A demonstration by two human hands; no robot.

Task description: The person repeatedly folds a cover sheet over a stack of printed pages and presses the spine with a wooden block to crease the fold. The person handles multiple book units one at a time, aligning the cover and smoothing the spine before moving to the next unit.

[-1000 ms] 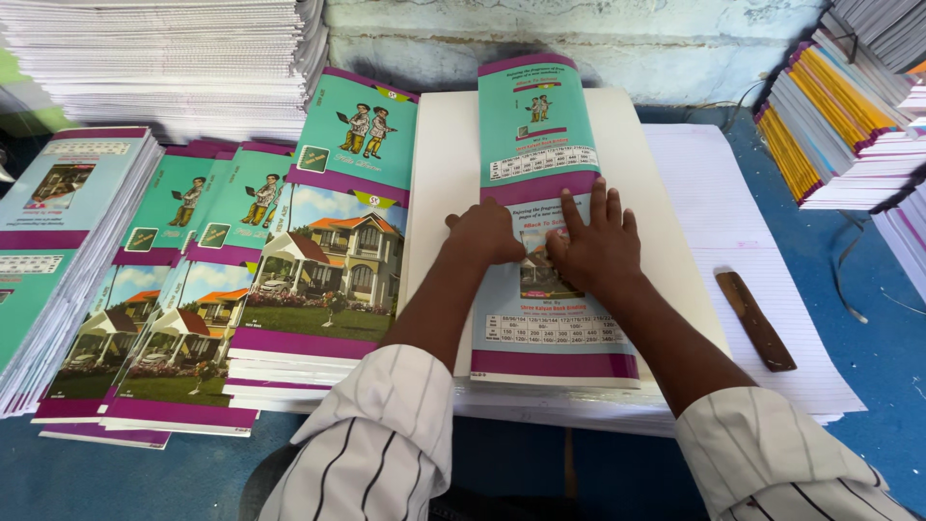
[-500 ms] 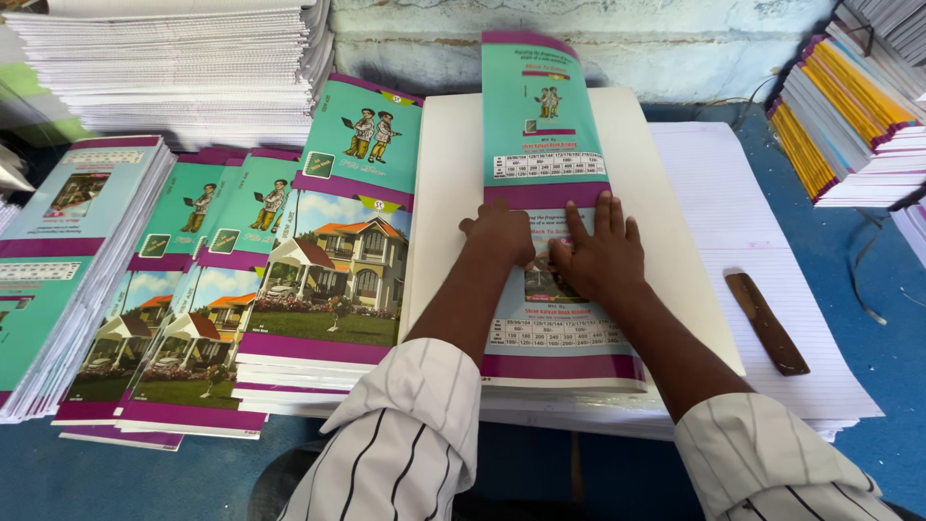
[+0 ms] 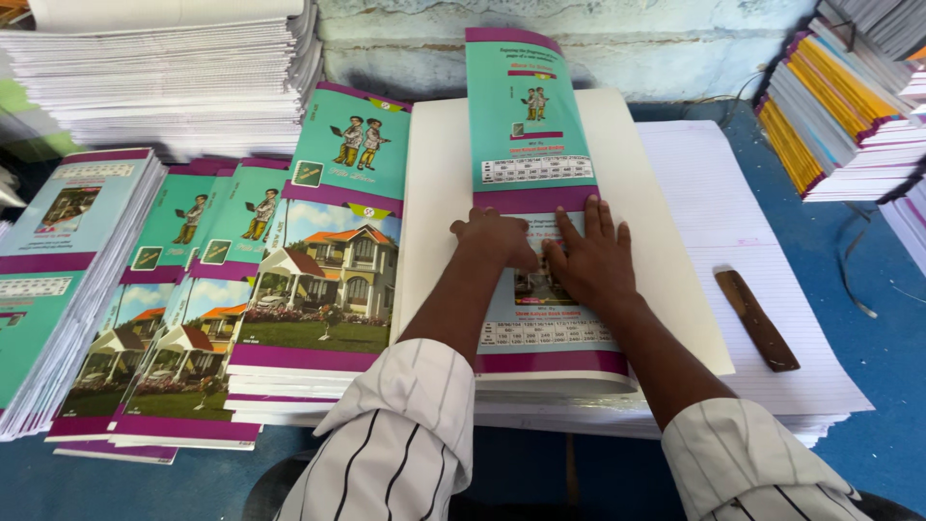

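A: Start at the left. What lies there?

B: A fanned stack of covers [image 3: 58, 280] at the far left, then overlapping piles of teal and purple covers with a house picture [image 3: 313, 280], spread across the blue table [image 3: 868, 318]. Behind them stands a tall pile of white paper [image 3: 174, 77].

A: And in the middle?

B: A long printed cover [image 3: 535, 193], teal with purple bands. It lies on a cream board [image 3: 656, 193], which sits on a stack of ruled sheets [image 3: 762, 203]. Its long axis runs straight away from the person, near end at the table's front edge, far end pointing at the wall and reaching just past the board's back edge.

A: The hands?

B: Both rest on that cover around its middle. The left hand [image 3: 497, 239] is curled into a loose fist, knuckles down on the cover's left edge; it grips nothing that I can see. The right hand [image 3: 590, 259] is laid flat, fingers spread and pointing away, palm pressing the sheet. The two hands are just beside each other, nearly touching. Striped sleeves are rolled up at both forearms.

A: Further right?

B: A brown wooden stick [image 3: 757, 320] lies on the ruled sheets, angled slightly, apart from the right hand. At the far right, stacks of books [image 3: 839, 125] with yellow, blue and purple edges lean at the table's corner.
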